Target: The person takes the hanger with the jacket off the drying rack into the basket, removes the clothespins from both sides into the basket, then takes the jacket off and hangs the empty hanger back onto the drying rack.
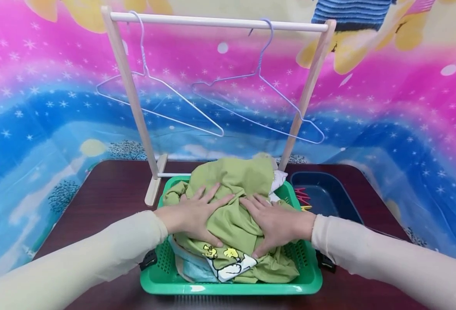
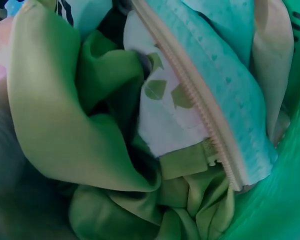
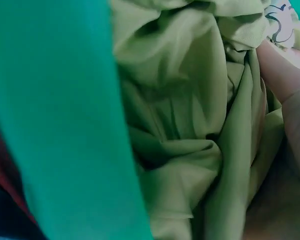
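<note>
A green garment [image 1: 233, 215] with a white and yellow cartoon print lies crumpled on top of a heap of clothes in a green plastic basket [image 1: 228, 289]. My left hand [image 1: 193, 215] rests on its left part with fingers spread. On the right part lies my right hand [image 1: 276, 221], fingers also spread and the thumb stretched toward the print. Beneath, a teal piece with a zipper [image 2: 225, 85] and white cloth with green shapes [image 2: 162, 105] show in the left wrist view. In the right wrist view, part of my right hand [image 3: 285, 72] touches the green folds.
Behind the basket stands a wooden rack [image 1: 220, 21] with a white hanger [image 1: 181, 97] and a lilac hanger [image 1: 259, 73] on its bar. A dark blue tray [image 1: 328, 193] with red and yellow clips [image 1: 302, 196] sits right of the basket on the dark brown table [image 1: 92, 211].
</note>
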Tool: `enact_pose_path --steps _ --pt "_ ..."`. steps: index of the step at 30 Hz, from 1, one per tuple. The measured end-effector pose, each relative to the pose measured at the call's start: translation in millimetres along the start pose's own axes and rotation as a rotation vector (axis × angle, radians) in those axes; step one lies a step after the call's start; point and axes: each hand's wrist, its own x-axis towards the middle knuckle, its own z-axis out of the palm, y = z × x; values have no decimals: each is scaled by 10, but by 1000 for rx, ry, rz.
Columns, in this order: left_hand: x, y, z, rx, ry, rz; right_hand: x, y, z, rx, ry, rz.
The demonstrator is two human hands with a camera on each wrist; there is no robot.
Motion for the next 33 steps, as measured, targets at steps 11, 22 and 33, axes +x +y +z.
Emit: enact_pose_path --steps 11,22,33 --pt "206 33 105 74 -271 -112 248 -113 22 -27 -245 112" --pt "252 316 231 231 -267 -264 399 -232 31 -262 -378 217" --pt "309 374 306 274 -237 -283 338 -170 -90 -197 -358 177"
